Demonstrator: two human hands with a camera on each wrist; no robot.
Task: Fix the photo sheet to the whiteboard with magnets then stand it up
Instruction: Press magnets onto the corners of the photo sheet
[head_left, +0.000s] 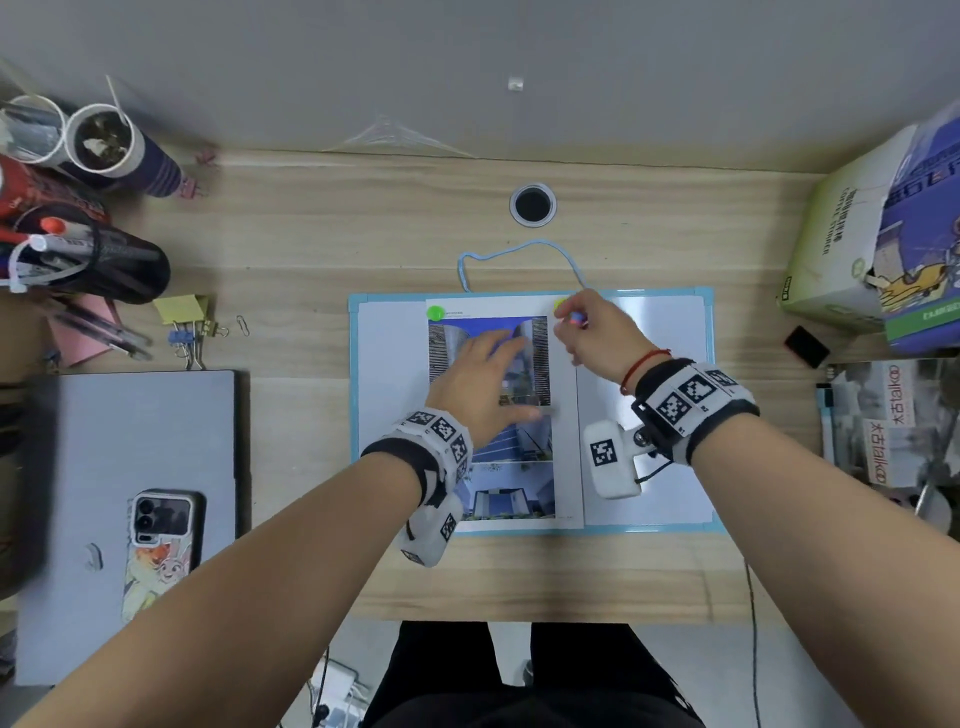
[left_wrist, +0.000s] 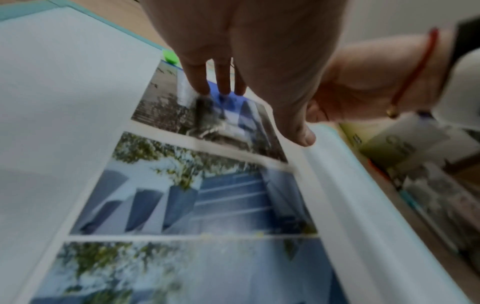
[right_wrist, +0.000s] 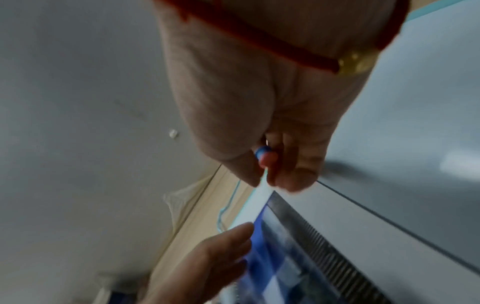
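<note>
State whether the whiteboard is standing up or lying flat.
Lying flat: the whiteboard rests face up on the desk, the left hand pressing the photo sheet onto it.

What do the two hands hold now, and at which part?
Right hand pinches blue and pink magnets by their edges. Left hand holds nothing; it presses the sheet.
</note>
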